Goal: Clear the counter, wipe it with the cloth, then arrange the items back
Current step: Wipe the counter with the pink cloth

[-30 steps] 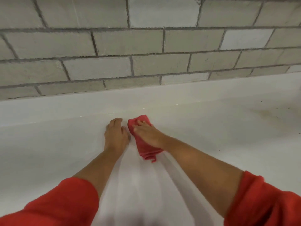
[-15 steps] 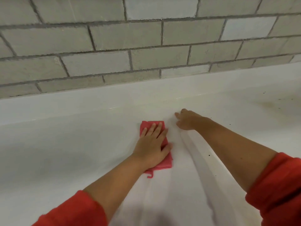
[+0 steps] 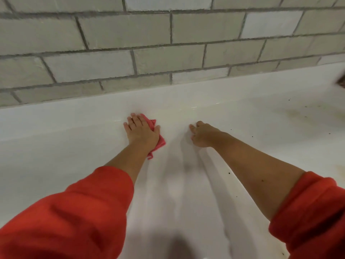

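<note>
The pink cloth (image 3: pixel 162 143) lies on the white counter (image 3: pixel 74 146) near the grey brick wall (image 3: pixel 149 34), flattened under the left hand (image 3: pixel 142 132), whose straight fingers press it down. The right hand (image 3: pixel 202 134) rests on the counter equally near the wall, fingers loosely bent, holding nothing.

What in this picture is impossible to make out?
1. Head view: most of the cloth lies hidden under the left hand, so its full shape is unclear.
2. Head view: a dark thing at the right edge is cut off and blurred; what it is cannot be told.
3. Head view: dark specks on the counter are too small to identify.
</note>
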`<state>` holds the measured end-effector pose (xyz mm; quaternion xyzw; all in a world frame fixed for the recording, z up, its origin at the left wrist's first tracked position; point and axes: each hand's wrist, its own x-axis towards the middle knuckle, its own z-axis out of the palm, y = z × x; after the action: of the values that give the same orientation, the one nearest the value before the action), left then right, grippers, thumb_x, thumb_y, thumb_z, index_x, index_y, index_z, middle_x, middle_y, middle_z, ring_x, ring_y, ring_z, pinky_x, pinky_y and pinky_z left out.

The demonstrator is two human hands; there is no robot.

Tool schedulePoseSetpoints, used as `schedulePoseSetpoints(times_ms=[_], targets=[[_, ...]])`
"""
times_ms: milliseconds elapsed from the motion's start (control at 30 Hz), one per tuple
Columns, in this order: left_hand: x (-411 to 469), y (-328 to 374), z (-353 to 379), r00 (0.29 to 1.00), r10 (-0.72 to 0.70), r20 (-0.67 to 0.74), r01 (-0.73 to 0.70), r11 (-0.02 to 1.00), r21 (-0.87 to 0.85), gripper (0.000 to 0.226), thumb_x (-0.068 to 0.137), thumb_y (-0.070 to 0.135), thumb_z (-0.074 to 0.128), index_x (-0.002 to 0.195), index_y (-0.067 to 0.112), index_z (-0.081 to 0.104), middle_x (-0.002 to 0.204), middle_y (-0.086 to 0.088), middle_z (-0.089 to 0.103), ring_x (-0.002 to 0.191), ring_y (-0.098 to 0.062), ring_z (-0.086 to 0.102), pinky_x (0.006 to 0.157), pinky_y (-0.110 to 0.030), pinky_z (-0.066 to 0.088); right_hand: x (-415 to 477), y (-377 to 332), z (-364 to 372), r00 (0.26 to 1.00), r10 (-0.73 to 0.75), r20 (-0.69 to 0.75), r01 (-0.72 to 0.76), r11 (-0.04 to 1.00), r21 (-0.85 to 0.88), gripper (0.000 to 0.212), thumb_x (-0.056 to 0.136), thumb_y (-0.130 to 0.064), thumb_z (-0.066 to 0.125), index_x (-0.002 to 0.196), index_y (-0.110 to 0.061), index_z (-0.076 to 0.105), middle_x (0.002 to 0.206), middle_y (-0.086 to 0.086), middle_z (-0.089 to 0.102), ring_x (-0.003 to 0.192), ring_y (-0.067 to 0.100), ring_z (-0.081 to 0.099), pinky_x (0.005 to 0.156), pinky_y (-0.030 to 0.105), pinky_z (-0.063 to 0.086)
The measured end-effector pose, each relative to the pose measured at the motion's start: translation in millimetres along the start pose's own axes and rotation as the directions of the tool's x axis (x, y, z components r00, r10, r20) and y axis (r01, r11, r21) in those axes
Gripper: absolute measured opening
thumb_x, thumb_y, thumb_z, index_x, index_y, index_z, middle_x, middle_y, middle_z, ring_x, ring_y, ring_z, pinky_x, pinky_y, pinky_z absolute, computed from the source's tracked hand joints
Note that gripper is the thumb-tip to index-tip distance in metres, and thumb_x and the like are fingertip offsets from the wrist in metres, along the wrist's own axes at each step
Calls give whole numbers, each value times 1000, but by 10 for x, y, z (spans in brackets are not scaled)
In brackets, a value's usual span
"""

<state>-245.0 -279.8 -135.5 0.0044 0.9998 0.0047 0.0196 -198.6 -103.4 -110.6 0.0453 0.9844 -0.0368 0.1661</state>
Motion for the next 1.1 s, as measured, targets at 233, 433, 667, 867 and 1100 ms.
schedulePoseSetpoints(times_ms=[233,433,667,867,1100], targets=[[-800,123,119,876,481,-28,-482,872,-86,67,97,50,22,150,13,3,159,-7,-2,146,-24,-4,119,-38,-4,-9,40,-1,1000,-14,5,14,999,31,58,98,-23,32,151,-19,9,157,5,8,144,27,16,116,40,22],[-342,-408,81,912,410,14,-410,912,-9,66,95,51,13,150,14,10,159,-5,6,146,-24,3,117,-40,6,-17,67,35,1000,-10,-12,11,998,66,56,98,-24,30,151,-21,11,157,4,9,144,27,18,114,37,22],[101,-12,57,986,162,44,-158,984,-80,59,99,40,20,150,14,7,159,-8,3,146,-30,1,118,-47,2,-18,41,66,999,-10,-33,14,993,116,55,98,-21,33,150,-18,15,156,9,11,143,30,19,115,38,22],[-450,339,142,826,561,-50,-563,825,-43,57,99,42,21,150,19,11,159,-1,8,146,-23,4,117,-39,3,-308,265,-128,988,-66,-143,101,962,254,45,98,-13,39,143,-15,38,150,7,34,140,21,28,109,22,17],[-402,4,87,691,723,-14,-718,683,-135,73,86,61,10,149,25,17,158,5,12,146,-13,7,116,-38,8,-806,949,-156,896,359,-262,-268,907,325,35,89,-1,43,117,-5,63,128,9,57,119,27,53,97,29,42]])
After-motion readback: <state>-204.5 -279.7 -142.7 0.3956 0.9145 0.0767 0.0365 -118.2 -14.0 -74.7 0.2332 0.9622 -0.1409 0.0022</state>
